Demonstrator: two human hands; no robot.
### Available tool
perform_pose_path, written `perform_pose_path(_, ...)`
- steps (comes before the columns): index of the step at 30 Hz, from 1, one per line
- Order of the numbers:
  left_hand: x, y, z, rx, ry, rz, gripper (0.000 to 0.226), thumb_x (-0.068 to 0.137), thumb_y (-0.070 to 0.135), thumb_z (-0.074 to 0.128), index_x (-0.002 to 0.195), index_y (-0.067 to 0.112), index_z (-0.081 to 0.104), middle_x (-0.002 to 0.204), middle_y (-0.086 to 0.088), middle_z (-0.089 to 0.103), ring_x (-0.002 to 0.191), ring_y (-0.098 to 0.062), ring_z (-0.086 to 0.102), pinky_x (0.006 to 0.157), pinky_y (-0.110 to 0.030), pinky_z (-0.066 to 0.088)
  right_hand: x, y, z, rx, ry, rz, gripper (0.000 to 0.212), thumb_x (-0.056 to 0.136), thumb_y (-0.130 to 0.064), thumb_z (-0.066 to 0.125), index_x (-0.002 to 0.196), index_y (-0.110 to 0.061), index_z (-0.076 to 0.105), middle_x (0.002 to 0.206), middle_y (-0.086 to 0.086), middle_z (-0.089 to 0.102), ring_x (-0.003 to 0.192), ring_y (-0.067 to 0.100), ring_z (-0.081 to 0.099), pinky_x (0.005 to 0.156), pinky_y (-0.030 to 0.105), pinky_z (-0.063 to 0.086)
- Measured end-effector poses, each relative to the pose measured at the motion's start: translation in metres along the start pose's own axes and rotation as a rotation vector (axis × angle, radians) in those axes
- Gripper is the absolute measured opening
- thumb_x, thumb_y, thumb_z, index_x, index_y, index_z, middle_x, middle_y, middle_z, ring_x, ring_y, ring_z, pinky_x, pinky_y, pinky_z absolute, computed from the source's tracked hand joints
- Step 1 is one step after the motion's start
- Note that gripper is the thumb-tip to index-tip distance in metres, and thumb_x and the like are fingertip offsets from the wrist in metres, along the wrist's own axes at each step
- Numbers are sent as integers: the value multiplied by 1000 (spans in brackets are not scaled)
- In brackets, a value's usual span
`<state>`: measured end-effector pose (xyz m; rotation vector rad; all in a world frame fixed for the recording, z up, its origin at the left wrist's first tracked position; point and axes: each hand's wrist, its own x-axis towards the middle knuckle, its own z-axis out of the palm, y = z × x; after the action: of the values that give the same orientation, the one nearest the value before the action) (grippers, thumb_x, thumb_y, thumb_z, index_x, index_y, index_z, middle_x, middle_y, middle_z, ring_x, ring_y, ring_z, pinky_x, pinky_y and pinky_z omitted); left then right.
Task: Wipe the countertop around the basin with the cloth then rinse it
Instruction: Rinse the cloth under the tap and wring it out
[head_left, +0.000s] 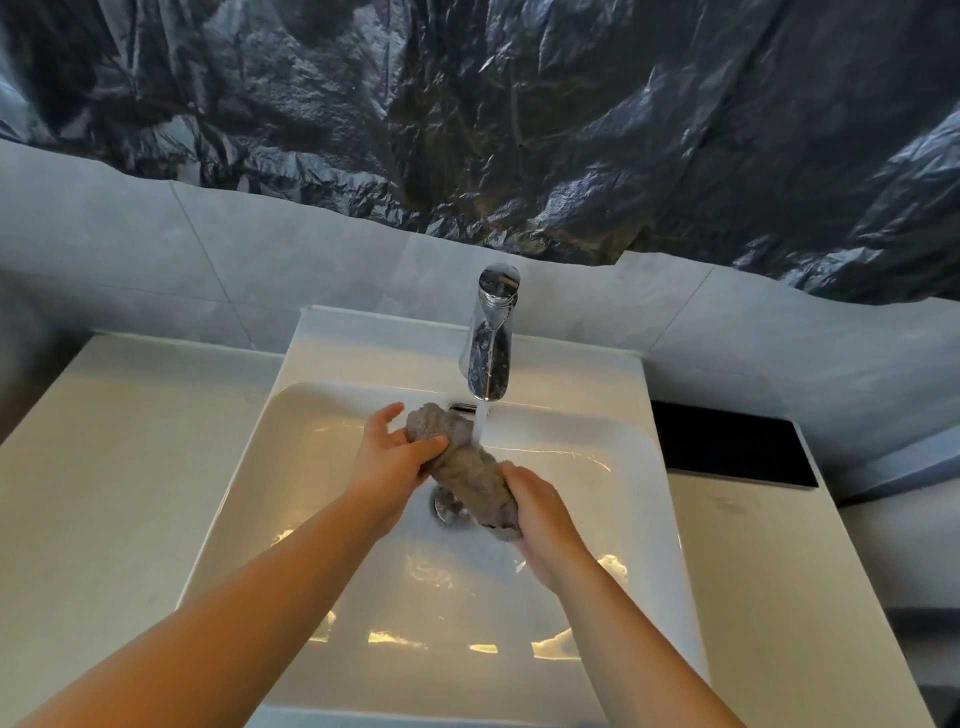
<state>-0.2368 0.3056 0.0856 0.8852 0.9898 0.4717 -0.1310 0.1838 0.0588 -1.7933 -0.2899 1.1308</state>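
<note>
A grey-brown cloth (467, 465), bunched into a roll, hangs over the white basin (613, 597) under running water from the chrome tap (491, 338). My left hand (392, 457) grips the cloth's upper end, thumb across it. My right hand (543, 514) grips its lower end above the drain (447, 505). The stream lands on the middle of the cloth. The pale countertop (104, 467) lies to the left and right of the basin.
A black flat panel (727, 441) lies on the countertop at the right, behind the basin's corner. Crumpled dark plastic sheet (467, 130) covers the wall above the grey tiles (156, 249). The countertop's right edge drops off near the frame side.
</note>
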Motion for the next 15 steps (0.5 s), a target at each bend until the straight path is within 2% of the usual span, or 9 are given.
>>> perform_pose_path(1,0,1,0,-19,-9,-48,44,83,-4,63,124,4,47,115,-20,60,101,-31,62,86,-44,53,2,0,-1,57,47,15,37,98,-39,37,101,-11,62,101,16,67,89,27,66,66,35,52)
perform_pose_path(3,-2,5,3,-122,-77,-214,23,87,11,62,108,1,61,107,-20,65,96,-30,63,79,-40,54,3,-5,-1,236,221,45,30,97,-36,43,92,-13,62,95,15,66,81,27,64,61,34,50)
perform_pose_path(5,-4,4,7,-161,-120,-367,29,88,29,63,106,6,64,105,-18,67,101,-32,63,84,-44,53,3,-13,3,411,388,57,25,95,-36,50,87,-15,62,91,12,65,75,24,61,58,29,48)
perform_pose_path(6,-3,2,9,-123,-115,-392,33,86,35,65,107,9,64,107,-18,67,103,-33,63,86,-45,53,2,-17,4,447,429,19,24,94,-36,52,86,-16,62,93,11,66,79,23,62,61,29,49)
perform_pose_path(8,1,-6,16,17,-75,-349,35,86,41,64,104,12,65,105,-16,69,97,-32,66,79,-44,56,-2,-26,12,401,417,-124,21,92,-35,54,87,-17,61,93,9,67,83,21,64,66,29,50)
perform_pose_path(11,5,-14,29,196,97,-187,38,92,48,51,91,13,68,94,-14,72,86,-30,69,80,-44,57,-17,-35,33,234,350,-317,17,91,-32,58,84,-17,59,80,1,65,74,14,63,58,21,48)
perform_pose_path(13,5,-18,35,238,150,-102,43,93,49,44,89,10,64,88,-10,70,82,-27,67,80,-42,56,-22,-35,49,107,397,-382,16,91,-34,59,78,-24,58,76,-6,65,73,9,63,60,20,51)
perform_pose_path(15,4,-22,38,226,131,-103,41,95,46,41,87,11,61,77,-7,66,74,-24,64,72,-38,55,-16,-32,55,13,478,-408,21,91,-34,57,73,-25,58,70,-8,64,68,7,62,60,19,50)
